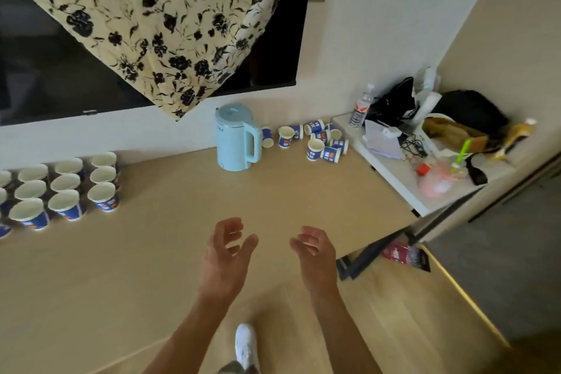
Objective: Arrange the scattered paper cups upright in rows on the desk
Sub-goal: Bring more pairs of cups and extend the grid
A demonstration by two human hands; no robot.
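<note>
Several blue-and-white paper cups (65,184) stand upright in rows at the left end of the wooden desk (188,222). At the far right corner, a scattered group of cups (321,143) sits beside the kettle; some stand upright, such as one cup (285,136), and others lie on their sides. My left hand (226,252) and my right hand (315,255) hover empty over the desk's near middle, palms facing each other, fingers apart and curled. Both are far from either cup group.
A light blue kettle (236,136) stands at the back of the desk, left of the scattered cups. A white side shelf (394,173) to the right holds a water bottle (361,109), bags and clutter. A floral cloth (158,18) hangs over a dark screen above.
</note>
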